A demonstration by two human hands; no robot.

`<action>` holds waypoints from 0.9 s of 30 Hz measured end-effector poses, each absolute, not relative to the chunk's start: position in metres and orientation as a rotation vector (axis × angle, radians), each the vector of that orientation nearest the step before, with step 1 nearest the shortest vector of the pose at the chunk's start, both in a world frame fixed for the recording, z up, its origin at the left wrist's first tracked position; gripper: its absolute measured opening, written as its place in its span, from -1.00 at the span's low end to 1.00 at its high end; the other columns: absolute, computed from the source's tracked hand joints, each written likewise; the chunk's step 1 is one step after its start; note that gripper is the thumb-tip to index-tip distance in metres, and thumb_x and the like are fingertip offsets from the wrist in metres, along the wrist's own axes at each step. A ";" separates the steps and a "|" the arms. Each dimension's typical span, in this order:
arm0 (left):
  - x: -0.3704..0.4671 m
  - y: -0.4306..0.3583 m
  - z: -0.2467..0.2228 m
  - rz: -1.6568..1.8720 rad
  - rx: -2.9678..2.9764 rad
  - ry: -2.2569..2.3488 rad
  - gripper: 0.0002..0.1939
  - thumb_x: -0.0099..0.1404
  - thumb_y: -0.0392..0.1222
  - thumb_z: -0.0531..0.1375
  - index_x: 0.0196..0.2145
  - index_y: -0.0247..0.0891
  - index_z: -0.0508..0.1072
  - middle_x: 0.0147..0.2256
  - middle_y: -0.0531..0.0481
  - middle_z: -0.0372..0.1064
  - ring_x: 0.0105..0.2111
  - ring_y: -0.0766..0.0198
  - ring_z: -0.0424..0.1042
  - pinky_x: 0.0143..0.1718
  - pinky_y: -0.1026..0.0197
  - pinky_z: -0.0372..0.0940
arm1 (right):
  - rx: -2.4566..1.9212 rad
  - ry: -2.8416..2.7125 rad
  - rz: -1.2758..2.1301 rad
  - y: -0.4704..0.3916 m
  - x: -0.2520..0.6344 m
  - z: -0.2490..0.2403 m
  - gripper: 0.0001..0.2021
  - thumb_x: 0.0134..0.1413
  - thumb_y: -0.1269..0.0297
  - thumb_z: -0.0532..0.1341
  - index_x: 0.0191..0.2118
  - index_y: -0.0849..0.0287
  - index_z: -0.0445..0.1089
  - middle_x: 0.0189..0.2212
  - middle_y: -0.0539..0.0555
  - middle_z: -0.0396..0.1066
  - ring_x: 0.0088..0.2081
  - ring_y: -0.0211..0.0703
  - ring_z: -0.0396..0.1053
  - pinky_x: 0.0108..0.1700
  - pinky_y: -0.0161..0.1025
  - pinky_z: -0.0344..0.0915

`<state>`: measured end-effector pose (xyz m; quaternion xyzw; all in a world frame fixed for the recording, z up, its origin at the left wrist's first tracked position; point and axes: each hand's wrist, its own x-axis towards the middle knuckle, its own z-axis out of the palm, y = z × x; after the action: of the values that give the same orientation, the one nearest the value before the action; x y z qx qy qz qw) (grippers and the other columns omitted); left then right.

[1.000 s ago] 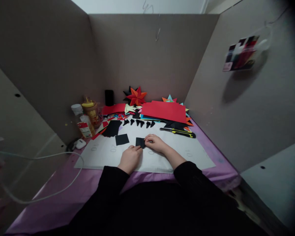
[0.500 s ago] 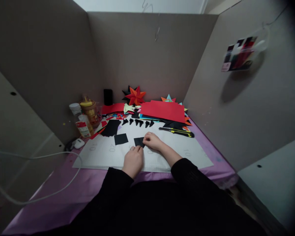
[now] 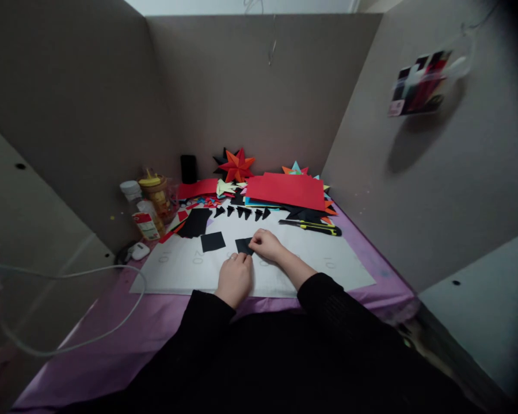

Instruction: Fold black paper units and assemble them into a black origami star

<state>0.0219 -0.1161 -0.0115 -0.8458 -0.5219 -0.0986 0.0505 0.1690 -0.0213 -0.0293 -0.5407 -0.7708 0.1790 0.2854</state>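
A small black paper square point(image 3: 243, 245) lies on the white sheet point(image 3: 172, 276) in front of me. My left hand point(image 3: 235, 279) has its fingers bent together at the near edge of that square, pressing on it. On the other side, my right hand point(image 3: 265, 245) pinches the paper's right edge, hiding that corner. Just left of them lies a second black paper square point(image 3: 213, 242). Beyond my hands runs a row of several small folded black paper pieces point(image 3: 244, 213). Behind the second square is a stack of black paper point(image 3: 195, 223).
A yellow and black utility knife point(image 3: 311, 227) lies right of my hands. Red paper sheets point(image 3: 287, 191) and folded paper stars point(image 3: 238, 165) stand at the back. Bottles point(image 3: 148, 218), a white earphone case point(image 3: 138, 250) and a white cable point(image 3: 107, 268) are on the left.
The view has tilted slightly. My right hand has shifted a little left along the black paper square; my left hand stays at its near edge.
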 end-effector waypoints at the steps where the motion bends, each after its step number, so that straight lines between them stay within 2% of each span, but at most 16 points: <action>1: 0.022 -0.116 -0.012 -0.314 -2.562 -1.599 -0.70 0.25 -0.37 -0.06 -0.10 -0.34 0.33 -0.26 -0.16 0.28 -0.22 0.13 0.24 -0.25 0.13 0.17 | -1.440 -2.065 0.479 -0.021 0.169 -0.029 -0.90 -0.14 0.33 0.20 -0.56 0.16 0.43 -0.44 0.01 0.34 -0.33 -0.22 0.26 -0.25 -0.32 0.16; 5: 0.023 -0.115 -0.010 -0.325 -2.544 -1.604 -0.58 0.23 -0.36 -0.04 0.06 -0.30 0.22 -0.24 -0.15 0.27 -0.21 0.11 0.24 -0.26 0.13 0.16 | -1.424 -2.073 0.491 -0.021 0.170 -0.029 -0.91 -0.13 0.33 0.21 -0.55 0.15 0.44 -0.44 0.01 0.33 -0.32 -0.22 0.26 -0.24 -0.31 0.17; 11: 0.023 -0.115 -0.008 -0.289 -2.565 -1.585 -0.62 0.24 -0.33 -0.04 0.01 -0.23 0.28 -0.21 -0.16 0.25 -0.20 0.08 0.22 -0.28 0.11 0.15 | -1.430 -2.070 0.487 -0.022 0.170 -0.029 -0.91 -0.12 0.34 0.21 -0.54 0.14 0.44 -0.44 0.00 0.32 -0.32 -0.22 0.25 -0.23 -0.30 0.16; 27: 0.024 -0.116 -0.005 -0.248 -2.573 -1.608 -0.63 0.26 -0.33 -0.06 0.00 -0.25 0.28 -0.21 -0.18 0.24 -0.20 0.10 0.22 -0.25 0.11 0.16 | -1.459 -2.094 0.422 -0.024 0.168 -0.032 -0.91 -0.08 0.31 0.20 -0.50 0.14 0.44 -0.38 0.02 0.34 -0.28 -0.19 0.24 -0.20 -0.29 0.13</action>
<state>0.0237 -0.1161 -0.0052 -0.8442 -0.5276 -0.0814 0.0485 0.1682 -0.0242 -0.0316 -0.5425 -0.7785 0.1568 0.2738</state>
